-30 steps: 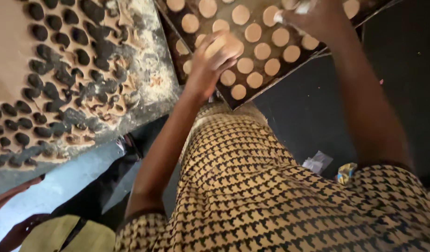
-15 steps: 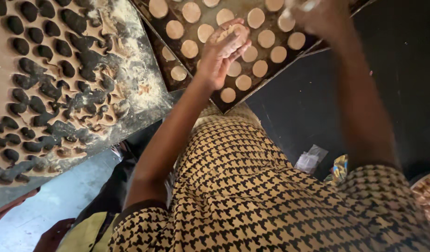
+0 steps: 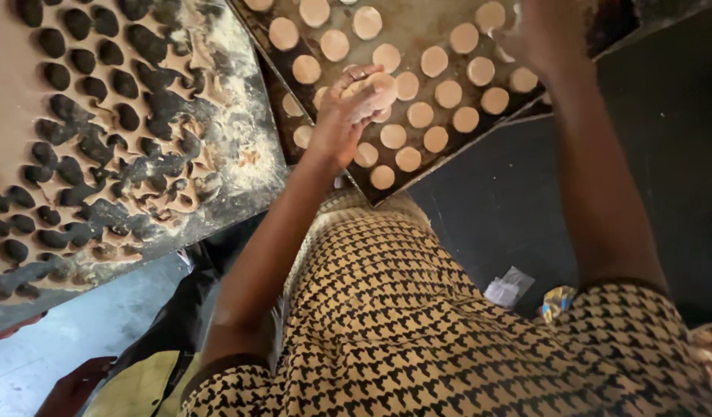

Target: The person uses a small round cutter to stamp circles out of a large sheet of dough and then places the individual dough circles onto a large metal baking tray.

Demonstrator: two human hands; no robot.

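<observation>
So the person's left hand [image 3: 342, 116] has a small stack of round dough discs [image 3: 375, 93] pinched between thumb and fingers, held just over the dark baking tray [image 3: 402, 35] that's already carrying rows of the same pale rounds [image 3: 437, 104]. The right hand [image 3: 545, 31] is up near the tray's far side, kinda blurred, so you can't tell whether it's pinching a disc or spread flat. Off to the left sits the rolled dough sheet [image 3: 16, 85], punched full of round holes with floury scraps between them. Looks like the traying-up step: cut rounds getting laid out in rows. The next move probably calls for peeling one disc off the stack and setting it in an open spot without overlapping its neighbours.
</observation>
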